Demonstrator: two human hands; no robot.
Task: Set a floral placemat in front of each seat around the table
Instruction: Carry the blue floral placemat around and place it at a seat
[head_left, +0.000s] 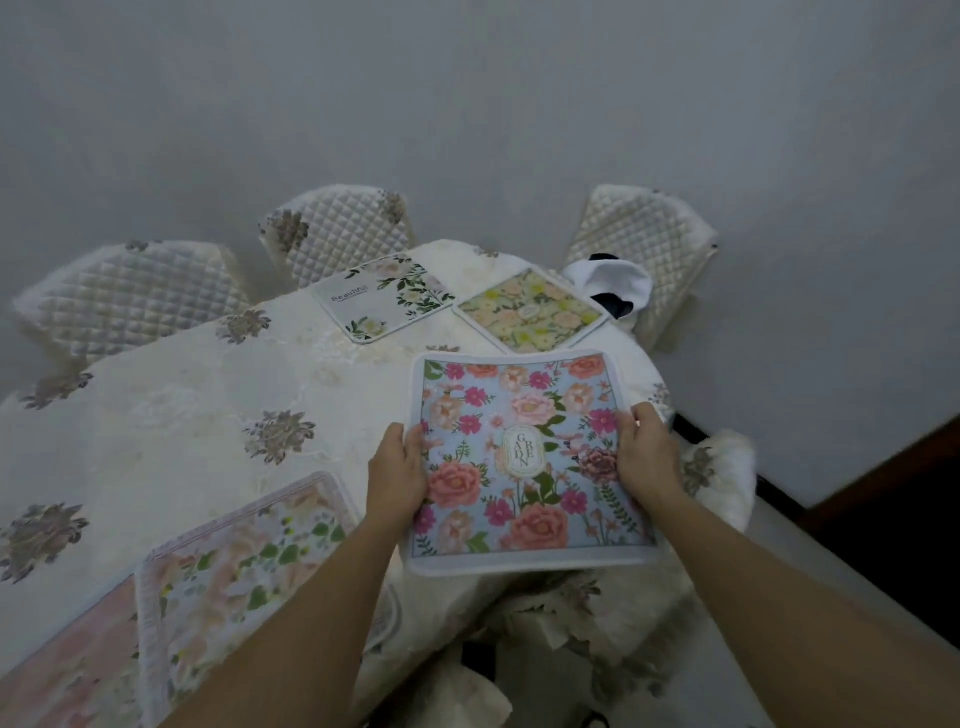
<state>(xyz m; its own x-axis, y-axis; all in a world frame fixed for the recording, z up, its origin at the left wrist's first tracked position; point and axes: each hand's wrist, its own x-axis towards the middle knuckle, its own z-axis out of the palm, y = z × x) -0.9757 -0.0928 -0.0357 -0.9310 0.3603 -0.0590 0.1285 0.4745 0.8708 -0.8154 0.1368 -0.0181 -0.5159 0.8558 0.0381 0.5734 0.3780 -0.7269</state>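
I hold a light-blue floral placemat (524, 462) with pink and coral flowers over the table's near right edge. My left hand (397, 470) grips its left side and my right hand (647, 457) grips its right side. A white placemat with green leaves (382, 296) lies at the far side, before a quilted chair. A yellow-green floral placemat (532, 309) lies to its right. A pale pink-and-green floral placemat (234, 561) lies at the near left, overlapping a pink placemat (67, 665) at the bottom left corner.
The table (208, 405) wears a cream cloth with grey-brown flower motifs. Quilted chairs stand at the far left (130, 296), far middle (337, 234) and far right (644, 244). A white and black cloth (610, 283) lies on the far right chair. Grey floor surrounds the table.
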